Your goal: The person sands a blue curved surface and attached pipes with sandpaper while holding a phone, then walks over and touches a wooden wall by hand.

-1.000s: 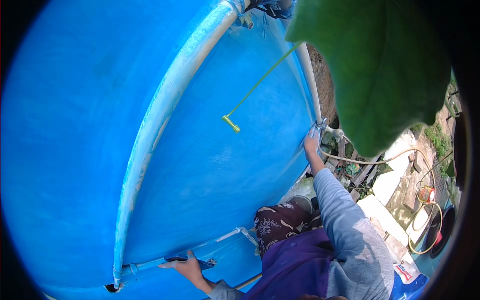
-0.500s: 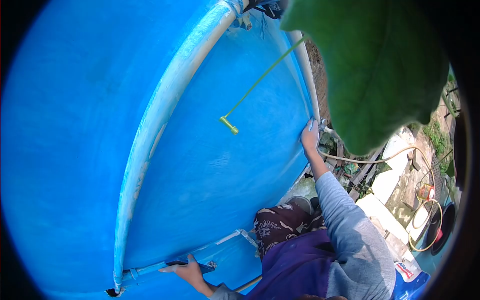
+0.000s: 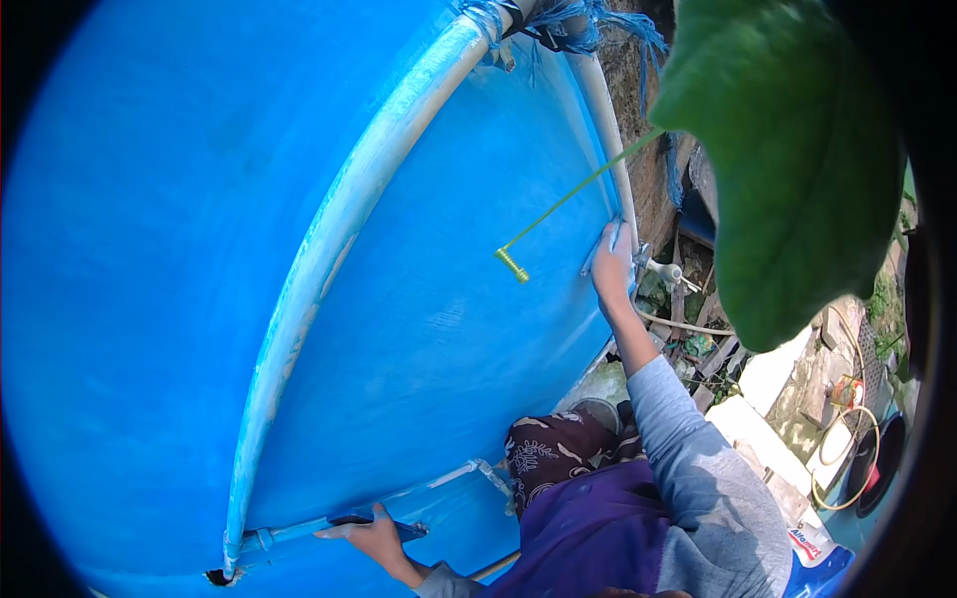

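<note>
My left hand (image 3: 374, 539) is low in view, closed with thumb and fingers around a dark, flat, narrow object (image 3: 404, 528) that lies along a white pipe (image 3: 439, 480); its exact kind is unclear. Farther right, my right hand (image 3: 612, 267) is closed at the edge of a large blue sheet-like surface (image 3: 429, 329), beside an upright white pipe (image 3: 617, 159). A thin greyish edge shows by its fingers, too small to name. A curved, paint-smeared white pipe (image 3: 329, 224) crosses the blue surface.
A big green leaf (image 3: 797, 189) hangs close at the upper right; a green stalk (image 3: 578, 194) carries a yellow-green piece (image 3: 512, 265). Blue twine (image 3: 598, 25) binds the top joint. A tap (image 3: 666, 270), a hose (image 3: 827, 429) and rubble lie right.
My right hand has shifted slightly left and down along the edge. The view has moved, so leaf and stalk appear farther right and more twine shows. My left hand stays nearly in place.
</note>
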Tool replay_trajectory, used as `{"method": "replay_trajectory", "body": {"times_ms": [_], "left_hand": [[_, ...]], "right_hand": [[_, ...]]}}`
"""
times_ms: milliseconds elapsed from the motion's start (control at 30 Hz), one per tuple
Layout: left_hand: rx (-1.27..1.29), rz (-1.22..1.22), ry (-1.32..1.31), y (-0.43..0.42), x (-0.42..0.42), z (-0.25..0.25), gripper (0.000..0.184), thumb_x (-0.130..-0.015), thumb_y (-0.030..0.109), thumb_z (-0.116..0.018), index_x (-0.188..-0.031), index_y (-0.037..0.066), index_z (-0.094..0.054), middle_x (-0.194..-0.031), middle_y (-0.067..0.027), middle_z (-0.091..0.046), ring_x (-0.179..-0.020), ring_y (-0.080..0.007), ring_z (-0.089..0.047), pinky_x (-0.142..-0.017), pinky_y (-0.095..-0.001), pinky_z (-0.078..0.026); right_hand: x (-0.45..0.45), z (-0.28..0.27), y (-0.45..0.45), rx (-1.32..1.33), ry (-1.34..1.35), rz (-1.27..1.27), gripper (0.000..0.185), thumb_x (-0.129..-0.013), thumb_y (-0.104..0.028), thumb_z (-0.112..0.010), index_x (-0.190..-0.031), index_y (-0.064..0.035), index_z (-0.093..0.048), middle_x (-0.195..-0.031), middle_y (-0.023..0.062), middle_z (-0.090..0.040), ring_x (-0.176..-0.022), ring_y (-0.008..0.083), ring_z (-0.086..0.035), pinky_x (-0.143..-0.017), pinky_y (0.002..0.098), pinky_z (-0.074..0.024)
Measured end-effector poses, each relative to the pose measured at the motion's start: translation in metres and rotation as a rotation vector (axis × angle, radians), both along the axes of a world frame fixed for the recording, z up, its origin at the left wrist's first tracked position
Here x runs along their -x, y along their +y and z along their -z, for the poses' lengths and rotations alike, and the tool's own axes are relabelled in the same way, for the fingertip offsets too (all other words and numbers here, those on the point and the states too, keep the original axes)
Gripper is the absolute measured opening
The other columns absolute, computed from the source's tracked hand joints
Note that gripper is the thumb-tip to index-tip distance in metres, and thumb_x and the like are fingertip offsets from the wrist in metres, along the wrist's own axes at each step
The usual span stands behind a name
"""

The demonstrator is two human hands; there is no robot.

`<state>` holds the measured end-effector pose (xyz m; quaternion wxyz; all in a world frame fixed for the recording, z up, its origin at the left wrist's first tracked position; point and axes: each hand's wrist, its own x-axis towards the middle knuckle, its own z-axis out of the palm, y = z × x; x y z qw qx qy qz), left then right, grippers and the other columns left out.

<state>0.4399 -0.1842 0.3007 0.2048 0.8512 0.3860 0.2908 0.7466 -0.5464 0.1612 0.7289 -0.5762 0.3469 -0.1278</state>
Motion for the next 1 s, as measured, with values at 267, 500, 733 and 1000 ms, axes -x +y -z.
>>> {"method": "replay_trajectory", "body": {"times_ms": [267, 500, 733, 1000], "left_hand": [[-0.122, -0.033, -0.039, 0.001, -0.001, 0.004, 0.113, -0.076, -0.007, -0.066, -0.144, -0.011, 0.024, -0.139, -0.0342, -0.039, -0.121, -0.0381, -0.051, -0.108, -0.0416, -0.037], [0.114, 0.026, -0.049, -0.012, -0.007, -0.009, 0.113, -0.078, -0.005, -0.066, -0.142, -0.012, 0.028, -0.146, -0.0357, -0.030, -0.131, -0.0356, -0.042, -0.114, -0.0376, -0.028], [-0.049, -0.033, 0.004, -0.027, -0.010, -0.012, 0.113, -0.078, 0.000, -0.067, -0.143, -0.013, 0.024, -0.146, -0.0374, -0.029, -0.133, -0.0380, -0.040, -0.114, -0.0387, -0.029], [-0.171, -0.025, -0.019, -0.005, -0.007, 0.006, 0.116, -0.074, -0.003, -0.070, -0.145, -0.011, 0.021, -0.132, -0.0358, -0.045, -0.116, -0.0421, -0.054, -0.103, -0.0430, -0.041]], "right_hand": [[-0.006, 0.019, 0.020, 0.558, -0.281, 0.187, 0.034, -0.105, -0.026, -0.040, -0.123, 0.0015, -0.049, -0.094, 0.0267, -0.063, -0.088, 0.0427, -0.063, -0.076, 0.0469, -0.0463], [0.001, 0.125, 0.047, 0.354, 0.048, 0.168, 0.041, -0.104, -0.027, -0.037, -0.132, 0.0022, -0.046, -0.119, 0.0299, -0.059, -0.109, 0.0469, -0.057, -0.094, 0.0511, -0.0423], [0.014, -0.003, 0.041, 0.548, -0.431, 0.048, 0.041, -0.104, -0.021, -0.037, -0.138, 0.0015, -0.044, -0.118, 0.0295, -0.058, -0.106, 0.0452, -0.057, -0.094, 0.0474, -0.0432], [0.012, 0.113, 0.026, 0.393, 0.147, -0.039, 0.040, -0.102, -0.022, -0.045, -0.135, 0.0010, -0.041, -0.101, 0.0291, -0.063, -0.090, 0.0456, -0.061, -0.085, 0.0501, -0.0459]]}}
